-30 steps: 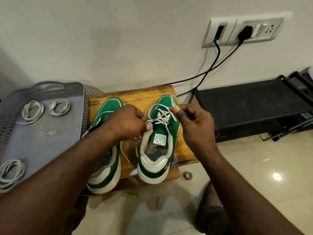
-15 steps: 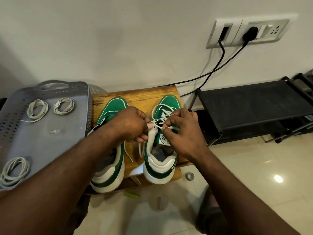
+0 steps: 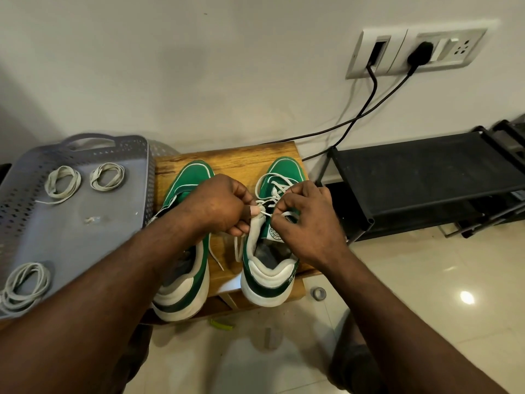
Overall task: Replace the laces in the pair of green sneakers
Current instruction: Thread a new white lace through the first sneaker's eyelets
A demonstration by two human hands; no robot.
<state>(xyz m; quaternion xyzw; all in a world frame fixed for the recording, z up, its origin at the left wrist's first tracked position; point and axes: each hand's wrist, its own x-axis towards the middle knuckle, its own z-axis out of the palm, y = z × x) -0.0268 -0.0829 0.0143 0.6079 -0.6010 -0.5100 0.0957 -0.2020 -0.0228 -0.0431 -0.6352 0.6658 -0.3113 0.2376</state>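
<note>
From where I stand, the biggest thing is the black rack [image 3: 426, 172] along the wall on the right. The grey tray [image 3: 76, 245] on the left comes next, carrying three coiled laces [image 3: 63, 180]. Between them sits a small wooden stool [image 3: 227, 156] with both green shoes on it, toes to the wall and heels toward the person.

The left sneaker [image 3: 193, 177] is mostly hidden under the forearm. The right sneaker [image 3: 284, 169] is the one being worked on, with a white lace [image 3: 277, 194] crossing its upper eyelets and loose ends hanging in the gap between the shoes.

Both hands meet over that shoe's opening. The left hand [image 3: 218, 203] has its fingers curled, thumb and forefinger pinching the shoe's white collar edge on its left side. The right hand [image 3: 306, 220] is curled too, pinching the lace near its end.

The lace tip [image 3: 265, 214] sticks out just left of the right fingertips. It lies across the shoe, pointing toward the left thumb. The right hand would drive it that way, I judge, though I can't tell whether it has entered an eyelet.
</note>
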